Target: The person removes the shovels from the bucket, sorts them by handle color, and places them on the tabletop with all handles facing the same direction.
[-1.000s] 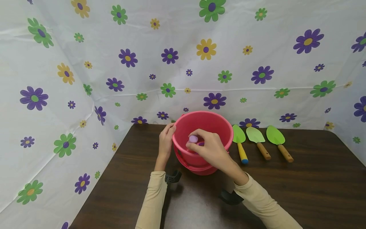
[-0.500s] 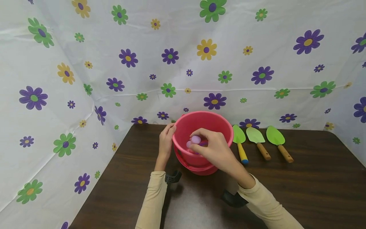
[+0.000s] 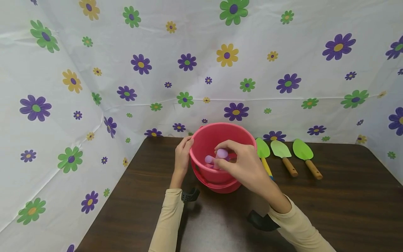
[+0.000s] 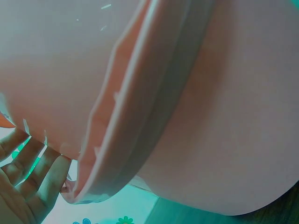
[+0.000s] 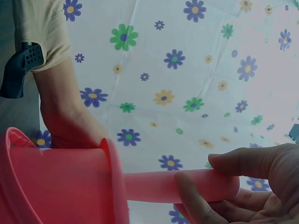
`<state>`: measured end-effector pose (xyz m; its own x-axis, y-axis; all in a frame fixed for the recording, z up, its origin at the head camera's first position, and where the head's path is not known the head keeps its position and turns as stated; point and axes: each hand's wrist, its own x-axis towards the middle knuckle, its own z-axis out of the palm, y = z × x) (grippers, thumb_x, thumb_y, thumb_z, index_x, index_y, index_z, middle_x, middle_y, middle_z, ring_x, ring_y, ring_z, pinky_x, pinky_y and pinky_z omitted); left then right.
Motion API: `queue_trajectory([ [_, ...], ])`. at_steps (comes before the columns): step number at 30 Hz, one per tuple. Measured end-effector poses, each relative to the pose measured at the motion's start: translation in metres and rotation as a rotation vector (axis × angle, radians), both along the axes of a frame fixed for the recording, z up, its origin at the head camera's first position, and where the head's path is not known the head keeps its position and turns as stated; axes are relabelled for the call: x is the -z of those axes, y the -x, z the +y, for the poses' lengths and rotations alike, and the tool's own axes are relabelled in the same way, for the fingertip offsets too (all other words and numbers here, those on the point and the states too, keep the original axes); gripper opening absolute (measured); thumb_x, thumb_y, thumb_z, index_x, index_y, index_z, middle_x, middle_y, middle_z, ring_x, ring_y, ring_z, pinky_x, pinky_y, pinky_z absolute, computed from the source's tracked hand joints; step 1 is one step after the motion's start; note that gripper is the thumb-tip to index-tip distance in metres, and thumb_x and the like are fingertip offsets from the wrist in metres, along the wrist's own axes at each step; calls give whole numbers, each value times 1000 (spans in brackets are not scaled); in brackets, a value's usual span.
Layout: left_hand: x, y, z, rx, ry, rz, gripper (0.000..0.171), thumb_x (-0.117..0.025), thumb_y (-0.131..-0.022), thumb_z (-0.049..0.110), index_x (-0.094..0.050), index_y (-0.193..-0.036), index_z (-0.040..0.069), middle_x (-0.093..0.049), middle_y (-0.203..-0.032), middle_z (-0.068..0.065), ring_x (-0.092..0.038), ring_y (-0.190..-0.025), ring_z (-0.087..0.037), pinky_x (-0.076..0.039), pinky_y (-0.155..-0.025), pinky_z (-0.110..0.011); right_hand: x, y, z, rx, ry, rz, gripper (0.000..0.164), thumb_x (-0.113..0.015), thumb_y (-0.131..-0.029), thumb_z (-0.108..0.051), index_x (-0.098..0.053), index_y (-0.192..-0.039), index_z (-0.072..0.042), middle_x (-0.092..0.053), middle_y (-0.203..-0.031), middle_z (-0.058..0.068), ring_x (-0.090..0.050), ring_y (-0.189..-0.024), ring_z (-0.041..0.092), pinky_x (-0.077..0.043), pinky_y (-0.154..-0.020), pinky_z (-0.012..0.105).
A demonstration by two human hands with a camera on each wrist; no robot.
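Note:
A pink bucket [image 3: 204, 140] stands at the middle of the table in the head view. My left hand [image 3: 182, 154] holds its left rim; in the left wrist view the fingers [image 4: 49, 179] lie along the bucket wall. Over the near part of the opening, my right hand [image 3: 245, 164] pinches a pink handle with a lilac end [image 3: 222, 153]. That handle rises out past the rim in the right wrist view, and its lower part is hidden inside. Another lilac-ended handle [image 3: 209, 159] pokes up beside it, with pink and purple pieces partly hidden in the bucket.
Three green-bladed trowels lie right of the bucket: one with a yellow handle [image 3: 263, 148], two with wooden handles [image 3: 281, 149] [image 3: 303, 149]. The dark wooden table [image 3: 346, 196] meets a flower-printed white sheet [image 3: 201, 73] behind it. The bucket's handle hangs down its near side.
My right hand has shifted right and slightly up, drawing the pink handle with it. More of the second lilac-ended handle shows. The left hand stays at the rim.

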<state>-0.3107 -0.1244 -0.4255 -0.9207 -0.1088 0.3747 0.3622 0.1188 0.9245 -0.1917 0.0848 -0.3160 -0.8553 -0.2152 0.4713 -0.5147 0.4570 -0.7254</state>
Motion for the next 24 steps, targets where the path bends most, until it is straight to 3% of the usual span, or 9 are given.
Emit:
queue_trajectory([
  [8,1,1,0,-1,1,-13,37,-54,-105,27,-71,-124,1,-72,-112,-20,-66,-92,-25,-54,-82,-22,-7,-5,8,27,2,-10,28,-82,-81,-5,-75,-108,-4,-74,-102,6,-68,-98,26,-62,-81,45],
  [18,2,0,-1,-23,18,-12,38,-53,-104,28,-72,-123,1,-73,-110,-17,-66,-89,-20,-55,-81,-24,-17,-16,16,61,-4,13,29,-82,-82,-3,-76,-110,-5,-74,-102,5,-68,-98,26,-62,-81,44],
  [24,1,0,0,-9,9,-10,38,-53,-105,27,-71,-124,0,-72,-111,-20,-67,-93,-30,-56,-82,-26,-22,-23,20,51,-38,44,28,-84,-84,-4,-76,-111,-4,-76,-103,5,-69,-100,28,-62,-81,46],
])
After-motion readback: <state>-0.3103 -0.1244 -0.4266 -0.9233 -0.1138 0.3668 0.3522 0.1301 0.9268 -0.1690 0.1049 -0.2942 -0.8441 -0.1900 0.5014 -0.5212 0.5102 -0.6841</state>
